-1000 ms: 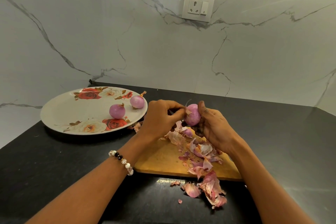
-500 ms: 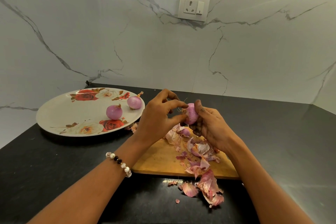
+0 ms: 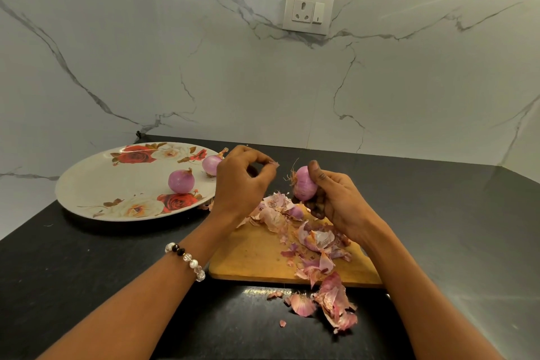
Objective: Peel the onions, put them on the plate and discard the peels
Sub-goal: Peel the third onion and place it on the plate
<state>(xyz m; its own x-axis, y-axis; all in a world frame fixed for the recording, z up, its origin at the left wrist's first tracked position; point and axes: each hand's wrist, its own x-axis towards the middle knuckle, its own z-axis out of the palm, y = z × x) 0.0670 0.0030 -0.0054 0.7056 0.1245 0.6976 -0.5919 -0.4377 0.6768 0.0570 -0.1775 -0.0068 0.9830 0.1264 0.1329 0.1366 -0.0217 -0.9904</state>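
Loose onion peels lie on the bench and cutting board, nearest the viewer, below both grips. Above the board, the right hand is clamped round a red onion, root end tilted up-left toward the left hand. The left grip pinches a small peel scrap, just left of the onion, not touching. The floral plate, left of the left grip, holds two peeled onions.

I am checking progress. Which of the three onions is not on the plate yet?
The onion gripped in the right hand above the cutting board. The other two onions lie on the plate.
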